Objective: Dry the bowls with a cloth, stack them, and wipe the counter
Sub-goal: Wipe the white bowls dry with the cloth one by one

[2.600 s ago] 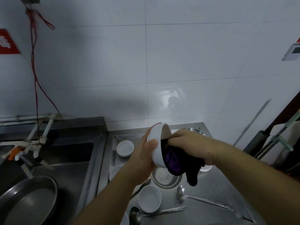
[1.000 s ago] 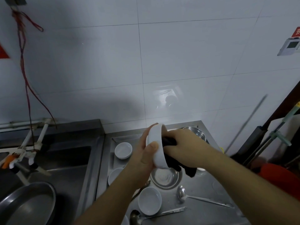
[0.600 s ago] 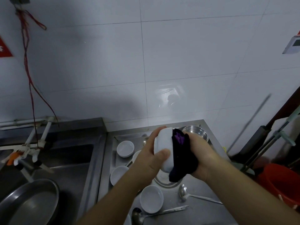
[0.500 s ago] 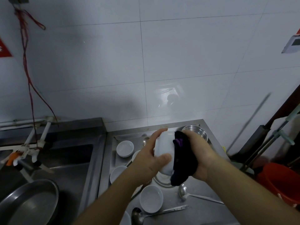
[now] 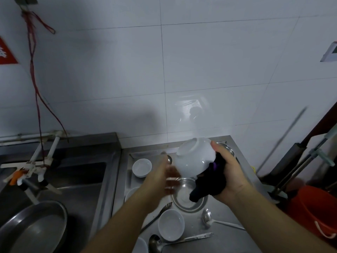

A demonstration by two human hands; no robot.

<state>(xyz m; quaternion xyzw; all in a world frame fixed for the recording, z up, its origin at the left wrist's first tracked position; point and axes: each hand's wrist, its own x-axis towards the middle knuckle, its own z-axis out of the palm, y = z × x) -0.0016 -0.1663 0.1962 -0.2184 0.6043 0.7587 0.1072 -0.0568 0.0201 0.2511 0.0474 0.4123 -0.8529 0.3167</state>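
My right hand (image 5: pixel 232 172) grips a dark cloth (image 5: pixel 209 185) and carries a white bowl (image 5: pixel 195 159) on it. The bowl is tipped over, its base facing up and left, above the steel counter (image 5: pixel 228 240). Blurred by motion, my left hand (image 5: pixel 160 177) is just left of the bowl's rim with its fingers apart. More white bowls sit on the counter: one at the back left (image 5: pixel 141 167), one in front (image 5: pixel 171 227) and one half hidden under my left arm (image 5: pixel 131 194).
A shallow steel dish (image 5: pixel 187 201) lies under the held bowl. Two ladles (image 5: pixel 207 219) (image 5: pixel 156 241) and a fork (image 5: pixel 164 209) lie on the counter. A sink (image 5: pixel 73 179) with a steel pan (image 5: pixel 32 229) is on the left. An orange bucket (image 5: pixel 317 210) stands on the right.
The bowl has been turned from on its side to base-up. My left hand has let go of it and moved down and left; my right hand now carries the bowl on the cloth.
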